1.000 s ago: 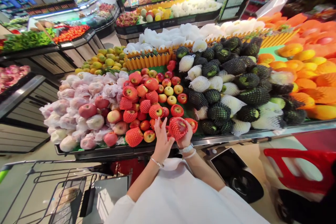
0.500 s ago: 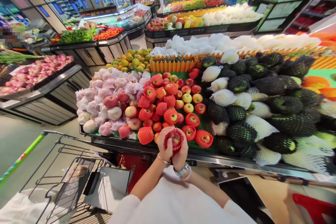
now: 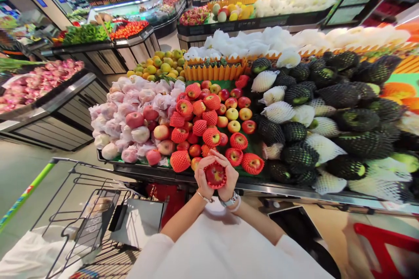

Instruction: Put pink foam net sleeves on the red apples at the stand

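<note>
Between my two hands, close to my chest, is a dark red apple (image 3: 215, 174) in a red foam net. My left hand (image 3: 203, 178) curves round its left side, and my right hand (image 3: 230, 178) wraps the right side; the fingertips meet at the far side. Just beyond them lie apples in red foam nets (image 3: 211, 137) and bare red and yellow apples (image 3: 232, 114) on the display. Paper-wrapped fruit (image 3: 126, 109) is heaped to the left of these. On the right are melon-like fruits in black and white nets (image 3: 299, 157).
A wire shopping cart (image 3: 98, 178) with a green handle stands at the lower left. The stand's metal edge (image 3: 262, 192) runs in front of me. A red frame (image 3: 386, 244) is at the lower right. Onions (image 3: 49, 80) fill a left stand; mangoes (image 3: 163, 63) lie farther back.
My left thumb has moved off the front of the apple to its side, so more of the apple shows. Both hands still cup it. The view has tilted down slightly.
</note>
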The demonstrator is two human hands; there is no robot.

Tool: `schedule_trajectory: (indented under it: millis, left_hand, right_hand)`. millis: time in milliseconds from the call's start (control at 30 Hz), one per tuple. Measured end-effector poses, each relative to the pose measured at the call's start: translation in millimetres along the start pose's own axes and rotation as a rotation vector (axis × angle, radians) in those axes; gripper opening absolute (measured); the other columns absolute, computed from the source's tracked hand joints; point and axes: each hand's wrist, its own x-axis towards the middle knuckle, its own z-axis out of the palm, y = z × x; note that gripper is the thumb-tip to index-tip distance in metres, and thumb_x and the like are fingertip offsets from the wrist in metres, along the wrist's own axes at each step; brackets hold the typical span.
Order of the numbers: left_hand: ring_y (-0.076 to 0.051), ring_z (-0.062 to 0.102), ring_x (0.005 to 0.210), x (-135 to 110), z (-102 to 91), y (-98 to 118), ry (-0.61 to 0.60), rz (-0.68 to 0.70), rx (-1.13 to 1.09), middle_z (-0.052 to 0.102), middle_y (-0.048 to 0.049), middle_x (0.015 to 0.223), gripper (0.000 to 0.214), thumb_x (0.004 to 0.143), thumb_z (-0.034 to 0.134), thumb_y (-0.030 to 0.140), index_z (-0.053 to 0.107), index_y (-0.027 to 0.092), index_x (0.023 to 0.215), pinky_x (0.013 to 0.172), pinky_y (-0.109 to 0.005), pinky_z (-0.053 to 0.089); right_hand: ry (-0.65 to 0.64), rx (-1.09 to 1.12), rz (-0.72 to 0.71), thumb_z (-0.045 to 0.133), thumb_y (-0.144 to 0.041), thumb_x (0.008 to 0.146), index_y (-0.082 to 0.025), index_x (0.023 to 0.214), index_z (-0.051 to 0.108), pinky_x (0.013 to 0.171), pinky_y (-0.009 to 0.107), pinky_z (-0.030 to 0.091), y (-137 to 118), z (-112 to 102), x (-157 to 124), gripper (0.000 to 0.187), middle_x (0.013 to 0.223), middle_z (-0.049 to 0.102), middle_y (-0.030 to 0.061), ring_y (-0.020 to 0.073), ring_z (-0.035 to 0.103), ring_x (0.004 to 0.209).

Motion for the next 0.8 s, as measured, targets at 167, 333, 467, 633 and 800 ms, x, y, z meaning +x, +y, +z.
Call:
schedule_trajectory:
  millis: [167,333,467,633,800]
  left_hand:
    - [-0.024,0.063,0.095,-1.1,-2.1,5.2,-0.004,0.007,0.07,0.068,-0.0088,0.097,0.05,0.098,0.025,0.045,0.067,0.018,0.093,0.091,-0.042,0.049]
    - [-0.022,0.063,0.093,6.4,1.2,-0.3,0.103,-0.196,-0.004,0.067,-0.0075,0.094,0.044,0.096,0.026,0.043,0.063,0.019,0.088,0.088,-0.04,0.05]
    - [-0.021,0.065,0.087,9.0,6.4,-8.1,0.272,-0.404,-0.324,0.068,-0.0078,0.093,0.042,0.092,0.032,0.042,0.065,0.016,0.087,0.084,-0.037,0.051]
    - [-0.023,0.061,0.098,-4.6,4.8,-9.8,0.125,-0.072,-0.062,0.067,-0.0094,0.099,0.045,0.094,0.032,0.042,0.068,0.016,0.092,0.092,-0.04,0.047]
    - [-0.023,0.062,0.093,-3.2,2.8,-15.0,0.124,-0.177,-0.036,0.067,-0.0096,0.095,0.043,0.091,0.038,0.048,0.066,0.017,0.086,0.089,-0.041,0.048]
  right_hand:
    - [-0.045,-0.006,0.041,0.041,-0.033,0.094,-0.026,0.101,0.074,0.103,0.046,0.043,-2.2,-3.5,1.0,0.034,0.119,0.067,0.0044,0.0258,0.059,0.117]
    - [-0.161,-0.053,0.073,0.035,-0.041,0.096,-0.026,0.124,0.063,0.114,0.048,0.03,3.7,-2.7,6.7,0.042,0.138,0.054,0.004,0.0252,0.044,0.132]
    - [-0.034,0.085,0.167,0.028,-0.054,0.095,-0.025,0.136,0.05,0.115,0.048,0.029,11.6,2.6,7.3,0.055,0.145,0.045,0.0051,0.0243,0.04,0.136]
    - [0.002,-0.072,0.087,0.044,-0.038,0.093,-0.02,0.112,0.068,0.105,0.049,0.04,12.3,-0.7,-1.7,0.036,0.122,0.065,0.0097,0.027,0.057,0.118]
    - [-0.04,-0.172,0.053,0.044,-0.034,0.094,-0.021,0.104,0.072,0.102,0.047,0.044,13.8,-3.5,-0.7,0.032,0.119,0.067,0.008,0.0262,0.06,0.115]
